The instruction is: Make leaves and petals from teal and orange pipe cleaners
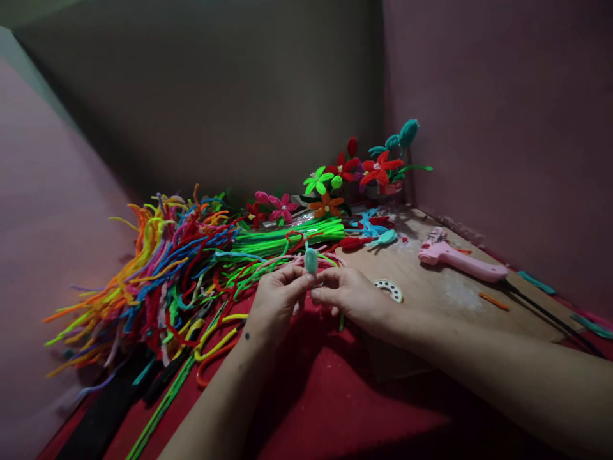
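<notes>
A small pale-teal pipe-cleaner bud (311,260) stands upright between my hands, with a thin end sticking up above it. My left hand (278,297) is closed on its base, thumb against the fingers. My right hand (357,295) is closed too, its thumb and forefinger pinched at the same base from the right. The part of the bud below the fingertips is hidden. Just beyond my hands lie pink and green pipe cleaners (287,229). A white ring with dark dots (389,291) is partly behind my right wrist.
A big heap of coloured pipe cleaners (163,268) fills the left side. Pipe-cleaner flowers (325,204) stand at the back wall. On a brown board (445,319) to the right rests a pink glue gun (460,259) with a black cord. Yellow-handled pliers (220,335) lie left.
</notes>
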`<state>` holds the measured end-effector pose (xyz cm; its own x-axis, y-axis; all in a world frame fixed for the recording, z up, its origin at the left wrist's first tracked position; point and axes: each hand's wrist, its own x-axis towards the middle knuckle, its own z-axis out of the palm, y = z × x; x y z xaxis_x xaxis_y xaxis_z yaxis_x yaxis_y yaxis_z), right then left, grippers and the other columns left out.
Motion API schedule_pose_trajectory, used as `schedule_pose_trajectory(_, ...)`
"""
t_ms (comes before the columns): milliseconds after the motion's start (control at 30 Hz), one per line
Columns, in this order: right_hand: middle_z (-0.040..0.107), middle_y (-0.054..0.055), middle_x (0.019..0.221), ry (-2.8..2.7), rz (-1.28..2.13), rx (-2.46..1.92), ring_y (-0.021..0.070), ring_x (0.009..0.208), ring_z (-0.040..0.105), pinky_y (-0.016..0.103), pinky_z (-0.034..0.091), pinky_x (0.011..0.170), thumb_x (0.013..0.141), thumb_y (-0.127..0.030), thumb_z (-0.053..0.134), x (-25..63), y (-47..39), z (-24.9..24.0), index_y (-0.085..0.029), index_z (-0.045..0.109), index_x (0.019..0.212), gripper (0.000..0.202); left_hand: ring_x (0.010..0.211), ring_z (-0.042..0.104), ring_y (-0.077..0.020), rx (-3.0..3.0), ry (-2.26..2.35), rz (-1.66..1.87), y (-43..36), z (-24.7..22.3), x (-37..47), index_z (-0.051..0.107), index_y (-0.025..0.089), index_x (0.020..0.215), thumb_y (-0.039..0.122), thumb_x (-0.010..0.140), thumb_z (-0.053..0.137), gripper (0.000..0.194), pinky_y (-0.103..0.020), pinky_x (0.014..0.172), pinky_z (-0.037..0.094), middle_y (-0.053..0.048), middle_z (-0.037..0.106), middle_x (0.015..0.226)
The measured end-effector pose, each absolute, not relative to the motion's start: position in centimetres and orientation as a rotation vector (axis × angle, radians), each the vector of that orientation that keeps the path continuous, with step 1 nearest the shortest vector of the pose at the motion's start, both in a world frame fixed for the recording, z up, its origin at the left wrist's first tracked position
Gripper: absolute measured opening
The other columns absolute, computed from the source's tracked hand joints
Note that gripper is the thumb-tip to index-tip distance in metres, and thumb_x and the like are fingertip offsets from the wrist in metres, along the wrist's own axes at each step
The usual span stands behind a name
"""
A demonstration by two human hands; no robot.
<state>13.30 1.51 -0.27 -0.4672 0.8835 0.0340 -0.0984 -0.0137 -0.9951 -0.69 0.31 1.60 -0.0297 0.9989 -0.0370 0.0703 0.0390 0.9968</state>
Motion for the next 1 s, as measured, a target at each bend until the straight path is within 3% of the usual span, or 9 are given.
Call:
schedule_pose_trajectory(100, 0.056, -0.001, 0.069, -1.4, 1.405, -0.876, 0.0087, 0.055, 0.048, 0.022, 0.038, 0.051, 0.065, -0.022, 0.065, 13.6, 1.7, 0.2, -0.015, 0.061, 0.093, 0.028, 0.034, 0.03, -0.0028, 1.267, 1.355, 1.029, 0.2, 2.1, -0.8, 0.058, 0.013, 0.062, 0.033, 0.059, 0.072, 0.025, -0.017, 0.035, 0.018, 0.006, 0.043, 0.043)
schedule_pose_trajectory(267, 0.058, 0.001, 0.068, -1.405, 1.3, -0.755, 0.0119, 0.066, 0.052, 0.025, 0.042, 0.064, 0.073, -0.024, 0.059, 13.8, 2.6, 0.1, -0.013, 0.063, 0.072, 0.012, 0.033, 0.029, -0.0027, 1.219, 1.345, 0.876, 0.1, 2.1, -1.1, 0.054, 0.014, 0.059, 0.033, 0.059, 0.074, 0.027, -0.016, 0.034, 0.018, 0.007, 0.041, 0.04)
schedule_pose_trajectory(400, 0.06, 0.004, 0.084, -1.469, 0.891, -0.816, 0.0149, 0.078, 0.054, 0.027, 0.043, 0.071, 0.074, -0.024, 0.06, 14.0, 2.0, 0.2, -0.016, 0.058, 0.098, 0.025, 0.034, 0.03, -0.0021, 1.193, 1.389, 0.977, 1.0, 2.3, -2.2, 0.056, 0.014, 0.063, 0.032, 0.058, 0.075, 0.026, -0.015, 0.035, 0.018, 0.007, 0.042, 0.044)
schedule_pose_trajectory(467, 0.06, 0.006, 0.085, -1.645, 0.652, -0.722, 0.0155, 0.08, 0.054, 0.028, 0.042, 0.073, 0.081, -0.027, 0.053, 14.0, 1.1, 0.2, -0.017, 0.059, 0.09, 0.015, 0.035, 0.031, -0.0017, 1.155, 1.417, 1.078, 1.9, 2.9, -2.3, 0.058, 0.013, 0.067, 0.032, 0.057, 0.076, 0.028, -0.015, 0.035, 0.019, 0.007, 0.043, 0.046)
schedule_pose_trajectory(600, 0.062, 0.004, 0.068, -2.129, 0.375, -0.379, 0.0143, 0.064, 0.056, 0.026, 0.04, 0.057, 0.085, -0.029, 0.044, 13.2, -0.7, -1.1, -0.018, 0.058, 0.07, 0.023, 0.034, 0.031, -0.0021, 1.267, 1.424, 0.94, 4.9, 4.7, 0.2, 0.058, 0.011, 0.066, 0.029, 0.056, 0.075, 0.026, -0.016, 0.035, 0.017, 0.005, 0.043, 0.045)
schedule_pose_trajectory(700, 0.06, 0.002, 0.058, -2.271, 0.206, -0.284, 0.0145, 0.053, 0.054, 0.027, 0.029, 0.041, 0.081, -0.035, 0.046, 12.1, -1.2, -2.3, -0.019, 0.054, 0.059, 0.028, 0.033, 0.031, -0.0031, 1.488, 1.396, 0.711, 7.6, 5.0, 4.1, 0.058, 0.012, 0.063, 0.029, 0.059, 0.069, 0.02, -0.017, 0.034, 0.018, 0.005, 0.041, 0.042)
schedule_pose_trajectory(833, 0.061, 0.001, 0.057, -2.371, 0.19, -0.383, 0.0141, 0.048, 0.055, 0.026, 0.024, 0.035, 0.077, -0.032, 0.048, 11.8, -1.0, -2.7, -0.018, 0.054, 0.06, 0.022, 0.031, 0.029, -0.0044, 1.72, 1.449, 0.461, 10.6, 3.3, 8.8, 0.057, 0.014, 0.059, 0.023, 0.061, 0.062, 0.01, -0.019, 0.035, 0.021, 0.007, 0.037, 0.037)
schedule_pose_trajectory(1000, 0.065, 0.001, 0.063, -2.477, 0.266, -0.432, 0.0152, 0.053, 0.058, 0.026, 0.023, 0.034, 0.076, -0.034, 0.046, 12.2, -0.8, -2.1, -0.018, 0.059, 0.067, 0.022, 0.036, 0.037, -0.0079, 1.879, 1.59, 0.456, 11.9, 1.6, 10.4, 0.063, 0.013, 0.061, 0.022, 0.062, 0.059, 0.009, -0.02, 0.039, 0.025, 0.005, 0.043, 0.038)
